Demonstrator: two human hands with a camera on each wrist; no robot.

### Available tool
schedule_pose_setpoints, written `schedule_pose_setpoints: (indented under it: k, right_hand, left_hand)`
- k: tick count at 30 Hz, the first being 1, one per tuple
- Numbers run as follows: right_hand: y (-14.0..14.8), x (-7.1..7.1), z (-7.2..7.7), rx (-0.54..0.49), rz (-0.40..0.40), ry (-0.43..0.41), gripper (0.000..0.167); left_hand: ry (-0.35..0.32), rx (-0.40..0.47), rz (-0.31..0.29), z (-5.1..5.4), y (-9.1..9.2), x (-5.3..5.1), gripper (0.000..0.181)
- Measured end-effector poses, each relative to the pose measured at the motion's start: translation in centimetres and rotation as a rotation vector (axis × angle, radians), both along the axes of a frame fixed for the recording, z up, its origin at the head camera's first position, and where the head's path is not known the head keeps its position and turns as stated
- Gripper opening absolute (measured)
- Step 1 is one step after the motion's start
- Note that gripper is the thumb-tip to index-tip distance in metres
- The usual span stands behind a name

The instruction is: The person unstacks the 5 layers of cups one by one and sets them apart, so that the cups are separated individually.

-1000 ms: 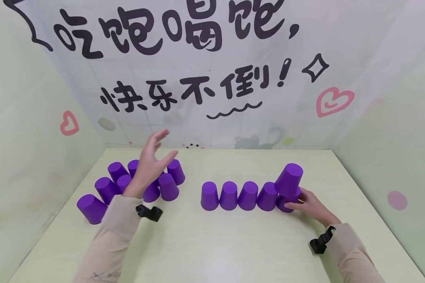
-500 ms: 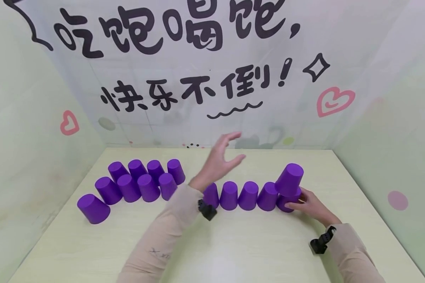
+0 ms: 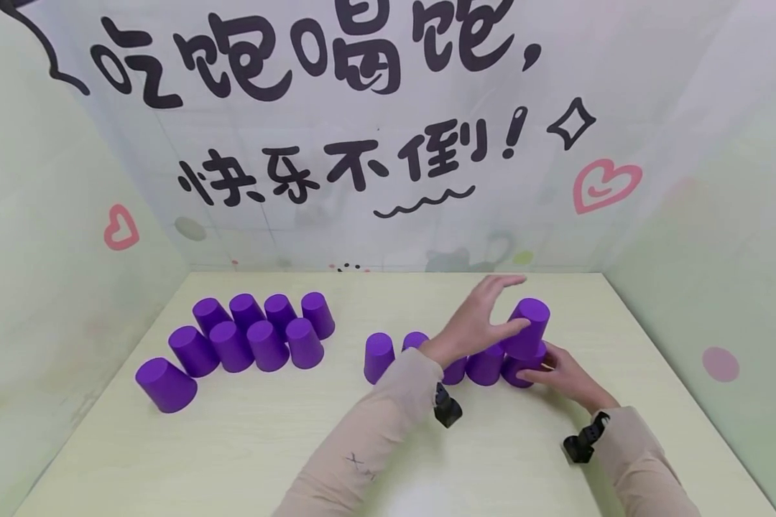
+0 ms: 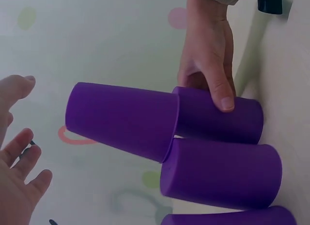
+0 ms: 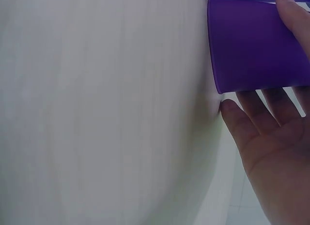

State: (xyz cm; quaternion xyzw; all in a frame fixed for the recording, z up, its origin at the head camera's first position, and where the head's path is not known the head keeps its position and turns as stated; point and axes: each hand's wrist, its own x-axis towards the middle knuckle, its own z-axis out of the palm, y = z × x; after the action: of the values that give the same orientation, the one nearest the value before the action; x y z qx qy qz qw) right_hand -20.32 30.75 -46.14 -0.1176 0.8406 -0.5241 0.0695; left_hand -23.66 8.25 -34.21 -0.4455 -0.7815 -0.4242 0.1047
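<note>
A row of upside-down purple cups (image 3: 379, 357) stands on the right half of the table. One more upside-down purple cup (image 3: 532, 336) sits on top, straddling the two rightmost cups. My right hand (image 3: 569, 377) holds the rightmost lower cup (image 5: 256, 46), its thumb on the front and its fingers behind. Near the upper cup my left hand (image 3: 473, 329) is spread, thumb and fingers apart. The left wrist view shows a gap between that hand (image 4: 22, 181) and the upper cup (image 4: 123, 119). My left hand and forearm partly hide the row's middle cups.
At the table's left, several upside-down purple cups (image 3: 268, 346) stand in two close rows, with a single cup (image 3: 166, 385) in front of them. A printed sheet (image 3: 336, 237) rises behind the table (image 3: 246, 445). Pale walls flank both sides.
From above the left cup group, my left hand has swept right across the row to the upper cup. My right hand has stayed on the rightmost lower cup.
</note>
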Motion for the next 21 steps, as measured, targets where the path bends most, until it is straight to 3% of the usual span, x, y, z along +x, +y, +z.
schedule_pose_setpoints:
  k: [11, 21]
  right_hand:
    - [0.0, 0.1, 0.1, 0.008, 0.008, -0.017, 0.06]
    - [0.0, 0.0, 0.1, 0.008, 0.014, -0.006, 0.06]
  left_hand:
    - [-0.15, -0.128, 0.025, -1.5, 2.1, 0.5, 0.063]
    - [-0.211, -0.122, 0.077, -2.2, 2.8, 0.5, 0.056]
